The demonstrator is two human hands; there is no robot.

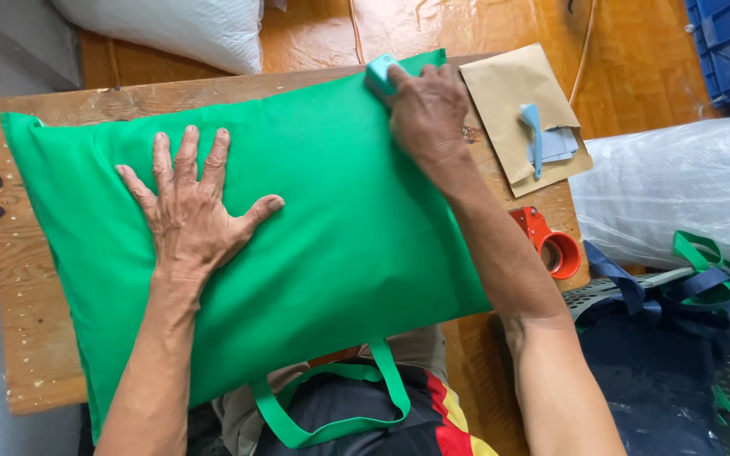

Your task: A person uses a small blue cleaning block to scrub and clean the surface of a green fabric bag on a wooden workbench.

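I observed the left hand (192,207) open and pressed flat on the green bag (314,219) lying across the desk (23,279), while the right hand (427,110) gripped a small teal block (379,73) at the bag's far edge.

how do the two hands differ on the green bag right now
The left hand lies flat with fingers spread on the middle of the green bag; the right hand is curled at the bag's far edge. The left hand holds nothing; the right hand presses a small teal object against the bag. Both rest on the bag.
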